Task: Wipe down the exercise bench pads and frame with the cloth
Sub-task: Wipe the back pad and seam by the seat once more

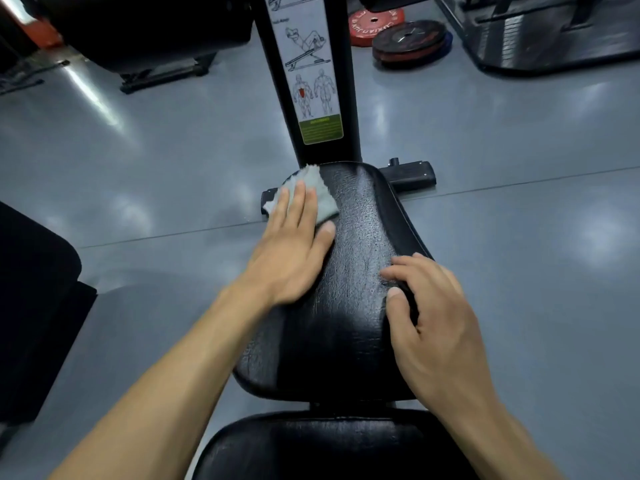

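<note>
Cloth (pixel 313 192), grey: at frame centre, on the far left corner of the black bench pad (pixel 349 271), pressed flat under the straight fingers (pixel 294 206) of the left hand (pixel 291 254). Right hand (pixel 433 320): fingers curled over the pad's right edge, gripping it. Weight plates (pixel 405 38): floor, upper right.
</note>
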Demonstrator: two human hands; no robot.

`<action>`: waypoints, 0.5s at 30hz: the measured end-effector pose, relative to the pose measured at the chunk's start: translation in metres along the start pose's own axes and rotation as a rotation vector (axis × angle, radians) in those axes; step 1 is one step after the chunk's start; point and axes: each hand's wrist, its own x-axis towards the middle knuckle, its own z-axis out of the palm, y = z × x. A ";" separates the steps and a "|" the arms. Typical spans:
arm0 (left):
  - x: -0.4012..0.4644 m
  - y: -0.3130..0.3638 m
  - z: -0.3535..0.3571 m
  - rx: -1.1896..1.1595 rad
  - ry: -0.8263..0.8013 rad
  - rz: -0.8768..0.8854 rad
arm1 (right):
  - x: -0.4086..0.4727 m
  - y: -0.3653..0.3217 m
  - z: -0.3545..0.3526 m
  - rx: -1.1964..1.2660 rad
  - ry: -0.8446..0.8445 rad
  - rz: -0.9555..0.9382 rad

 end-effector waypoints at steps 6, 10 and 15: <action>-0.074 0.009 0.016 0.146 0.011 0.157 | 0.002 0.005 -0.008 0.027 0.019 0.020; 0.009 0.009 0.001 0.095 0.047 0.055 | 0.005 0.007 -0.015 0.039 0.034 0.036; 0.066 0.023 -0.012 0.070 0.017 0.040 | 0.012 0.008 -0.016 0.042 0.044 0.071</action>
